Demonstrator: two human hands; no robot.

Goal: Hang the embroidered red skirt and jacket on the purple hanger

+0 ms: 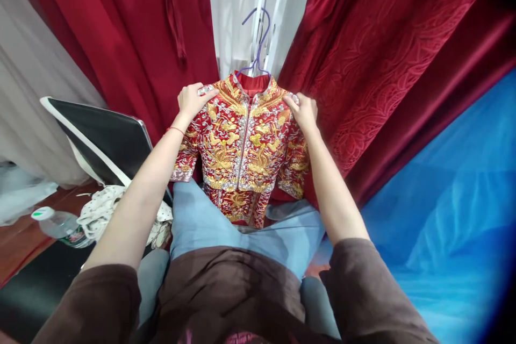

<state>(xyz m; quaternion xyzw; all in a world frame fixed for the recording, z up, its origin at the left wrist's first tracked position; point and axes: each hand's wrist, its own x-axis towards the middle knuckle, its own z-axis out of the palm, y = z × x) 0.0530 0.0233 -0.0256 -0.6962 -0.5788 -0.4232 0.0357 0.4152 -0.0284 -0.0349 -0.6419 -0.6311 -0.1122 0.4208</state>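
Observation:
A red jacket [258,142] with gold and silver embroidery hangs upright on a purple hanger [266,32], its front facing me and its collar at the top. My left hand [193,101] grips the jacket's left shoulder as I see it, thumb on the front and fingers behind. At the other shoulder my right hand [303,110] pinches the fabric the same way. Below the jacket hem, a matching embroidered piece [237,205] shows between my knees.
Red curtains or garments [141,37] hang left and right. A black panel with white strap [105,129], a plastic bottle [62,226] and a dotted white cloth [100,209] are at left. Blue fabric [451,215] spreads at right.

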